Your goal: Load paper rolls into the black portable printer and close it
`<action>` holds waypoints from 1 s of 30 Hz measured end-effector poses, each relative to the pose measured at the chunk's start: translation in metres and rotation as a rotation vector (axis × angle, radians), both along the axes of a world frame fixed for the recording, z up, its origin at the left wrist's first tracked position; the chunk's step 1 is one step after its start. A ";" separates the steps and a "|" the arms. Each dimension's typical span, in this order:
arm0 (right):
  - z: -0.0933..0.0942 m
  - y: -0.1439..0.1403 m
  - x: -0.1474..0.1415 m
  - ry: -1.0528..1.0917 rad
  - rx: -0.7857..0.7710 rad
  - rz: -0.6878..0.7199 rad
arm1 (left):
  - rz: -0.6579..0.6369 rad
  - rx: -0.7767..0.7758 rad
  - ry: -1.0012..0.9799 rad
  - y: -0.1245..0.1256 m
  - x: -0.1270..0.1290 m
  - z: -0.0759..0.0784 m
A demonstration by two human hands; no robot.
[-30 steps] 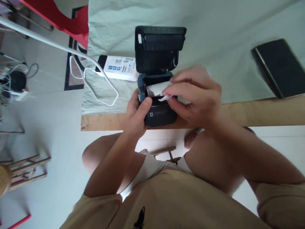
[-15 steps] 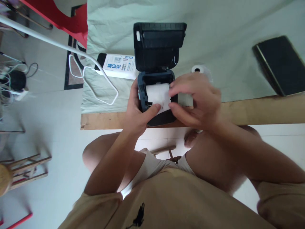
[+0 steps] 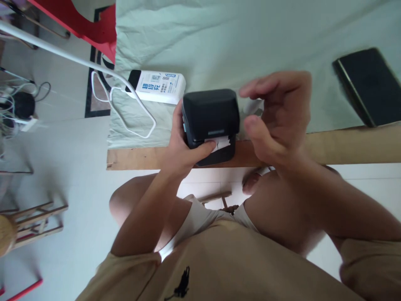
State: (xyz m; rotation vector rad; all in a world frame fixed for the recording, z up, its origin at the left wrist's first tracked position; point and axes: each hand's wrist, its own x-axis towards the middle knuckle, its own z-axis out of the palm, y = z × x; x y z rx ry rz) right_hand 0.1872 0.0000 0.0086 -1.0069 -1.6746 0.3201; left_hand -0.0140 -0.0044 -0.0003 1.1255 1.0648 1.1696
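Note:
At the table's front edge is a black label printer with its lid down. A strip of white paper sticks out of the slot below the lid. My left hand grips the printer's left side, its thumb pressing on the paper strip. To the right of the printer my right hand is raised, fingers apart and holding nothing. Behind its fingers a small white paper roll lies on the cloth, partly hidden.
A white power bank with a white cable lies left of the printer. A dark box-like object sits at the right on the green tablecloth. A red chair stands beyond the table's left edge.
The printer's lid has swung from open to shut, covering the paper roll inside. My right hand has let go of the paper and moved away to the right. The left hand keeps its hold.

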 end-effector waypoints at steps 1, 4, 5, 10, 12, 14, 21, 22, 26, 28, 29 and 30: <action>0.001 -0.001 0.000 -0.014 -0.004 0.013 | 0.002 -0.041 -0.038 0.000 0.000 0.000; 0.004 -0.002 0.001 -0.080 0.023 0.093 | -0.026 -0.095 -0.118 -0.003 0.001 0.001; 0.004 -0.001 0.002 -0.119 0.018 0.113 | -0.034 -0.102 -0.154 -0.004 0.002 0.001; -0.007 0.004 0.002 -0.103 -0.193 0.234 | -0.001 -0.135 -0.245 -0.006 0.007 0.004; -0.013 0.007 0.003 -0.055 -0.282 0.288 | 0.024 -0.163 -0.243 -0.005 0.008 0.004; -0.018 0.009 0.003 -0.042 -0.318 0.314 | 0.046 -0.164 -0.250 -0.004 0.009 0.004; -0.025 0.011 0.000 -0.055 -0.294 0.270 | 0.035 -0.172 -0.220 -0.002 0.008 0.004; -0.025 0.011 0.000 -0.061 -0.279 0.260 | 0.024 -0.162 -0.216 -0.002 0.008 0.004; -0.022 0.010 0.001 -0.066 -0.268 0.263 | -0.011 -0.092 -0.216 0.000 0.007 0.002; -0.020 0.009 0.001 -0.064 -0.273 0.250 | -0.008 -0.080 -0.208 0.002 0.008 0.003; -0.019 0.008 0.002 -0.065 -0.271 0.229 | 0.000 -0.089 -0.209 0.003 0.008 0.003; -0.019 0.008 0.002 -0.071 -0.263 0.201 | 0.010 -0.110 -0.212 0.003 0.009 0.004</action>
